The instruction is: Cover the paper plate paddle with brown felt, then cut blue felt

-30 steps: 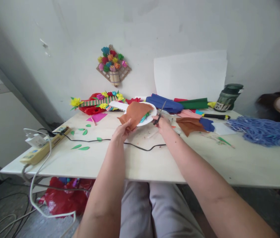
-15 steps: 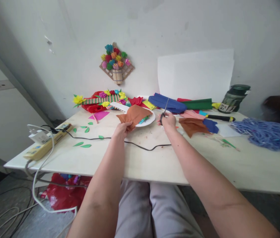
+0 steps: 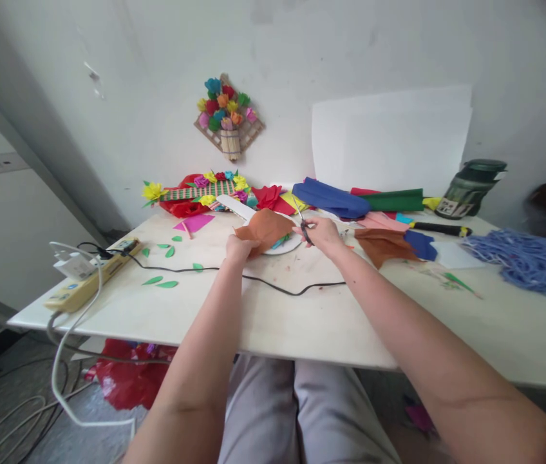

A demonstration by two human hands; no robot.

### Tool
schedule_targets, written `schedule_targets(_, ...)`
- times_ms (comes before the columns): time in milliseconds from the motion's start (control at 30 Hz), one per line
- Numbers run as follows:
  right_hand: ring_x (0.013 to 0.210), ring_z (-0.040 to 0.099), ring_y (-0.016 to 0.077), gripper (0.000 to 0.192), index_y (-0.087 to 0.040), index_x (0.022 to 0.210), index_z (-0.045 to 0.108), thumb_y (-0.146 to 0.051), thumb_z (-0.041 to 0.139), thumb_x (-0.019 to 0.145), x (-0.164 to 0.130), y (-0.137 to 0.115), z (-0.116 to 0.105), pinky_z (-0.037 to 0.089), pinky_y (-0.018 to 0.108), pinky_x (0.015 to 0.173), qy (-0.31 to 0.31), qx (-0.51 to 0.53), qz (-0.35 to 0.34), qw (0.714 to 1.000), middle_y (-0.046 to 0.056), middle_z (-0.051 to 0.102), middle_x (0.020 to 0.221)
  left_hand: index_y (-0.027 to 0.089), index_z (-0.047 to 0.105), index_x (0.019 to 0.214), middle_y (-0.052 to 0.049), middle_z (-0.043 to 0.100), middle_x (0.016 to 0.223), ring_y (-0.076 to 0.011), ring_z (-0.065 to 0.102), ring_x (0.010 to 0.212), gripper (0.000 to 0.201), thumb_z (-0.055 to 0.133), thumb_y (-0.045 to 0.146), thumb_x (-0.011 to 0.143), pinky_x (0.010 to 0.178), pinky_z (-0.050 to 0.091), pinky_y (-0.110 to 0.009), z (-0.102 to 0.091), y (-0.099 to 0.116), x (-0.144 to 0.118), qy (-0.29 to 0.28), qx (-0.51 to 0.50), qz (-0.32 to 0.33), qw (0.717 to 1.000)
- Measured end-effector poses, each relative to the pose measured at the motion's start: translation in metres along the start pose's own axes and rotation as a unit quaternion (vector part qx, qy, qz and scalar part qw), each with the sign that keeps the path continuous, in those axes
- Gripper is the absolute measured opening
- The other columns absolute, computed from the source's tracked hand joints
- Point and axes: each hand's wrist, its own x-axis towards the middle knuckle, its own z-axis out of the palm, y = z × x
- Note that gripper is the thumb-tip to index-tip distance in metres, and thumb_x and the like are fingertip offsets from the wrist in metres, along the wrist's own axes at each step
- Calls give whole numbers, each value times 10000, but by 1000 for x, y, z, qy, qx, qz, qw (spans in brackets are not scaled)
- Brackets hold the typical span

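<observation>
My left hand (image 3: pixel 240 246) pinches the near left edge of a sheet of brown crepe paper (image 3: pixel 268 227). This sheet lies over a white fan-shaped board (image 3: pixel 290 246), whose handle (image 3: pixel 235 207) points to the back left. Some teal and green bits (image 3: pixel 281 241) peep out from beneath the brown sheet. In my right hand (image 3: pixel 322 234) is a pair of dark-handled scissors (image 3: pixel 306 231), blades tilted up and to the left. The scissors are just right of the brown sheet; whether they touch it I cannot tell.
Green paper leaves (image 3: pixel 170 251) and a power strip (image 3: pixel 94 277) are on the left. A black cable (image 3: pixel 282 291) crosses the table in front. Rolls of blue crepe paper (image 3: pixel 333 198), a glue gun (image 3: pixel 442 229), blue yarn (image 3: pixel 528 261) and a dark bottle (image 3: pixel 470 190) stand or lie to the right.
My right hand has brought the scissors left towards the brown crepe paper, and the blades now lean left. The view has shifted slightly. My left hand keeps its hold.
</observation>
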Motion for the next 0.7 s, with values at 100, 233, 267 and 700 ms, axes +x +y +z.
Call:
schedule_targets(100, 445, 600, 132, 327, -161, 892, 685, -397, 712, 667, 6, 3, -4, 394, 184, 399, 15, -19, 26, 999, -2, 625, 549, 131, 470, 1126, -200, 496, 1198, -368, 505, 1101, 750, 818, 292, 482, 823, 428, -396, -8, 6, -6, 64, 196, 60, 977)
schedule_targets(233, 397, 562, 115, 335, -158, 874, 677, -407, 726, 656, 8, 4, -10, 341, 169, 345, 1, -6, 33, 999, -11, 600, 512, 165, 561, 1059, -153, 408, 1303, -333, 423, 1192, 558, 733, 211, 530, 953, 363, -401, -15, 7, -12, -29, 350, 248, 903)
schedule_targets(267, 381, 543, 105, 325, -154, 858, 675, -403, 730, 656, 7, 3, -12, 331, 167, 334, -11, 7, 31, 999, -14, 593, 506, 176, 583, 1028, -137, 416, 1300, -332, 393, 1217, 523, 707, 163, 520, 995, 327, -419, -17, 6, -12, -68, 380, 291, 875)
schedule_targets(700, 344, 481, 68, 235, -133, 824, 655, -318, 723, 697, -3, -5, -20, 282, 148, 299, -113, 58, 31, 991, -10, 590, 504, 181, 669, 700, -43, 678, 854, -200, 592, 909, 283, 440, 45, 604, 924, 426, -342, -18, -7, 14, -156, 366, 456, 796)
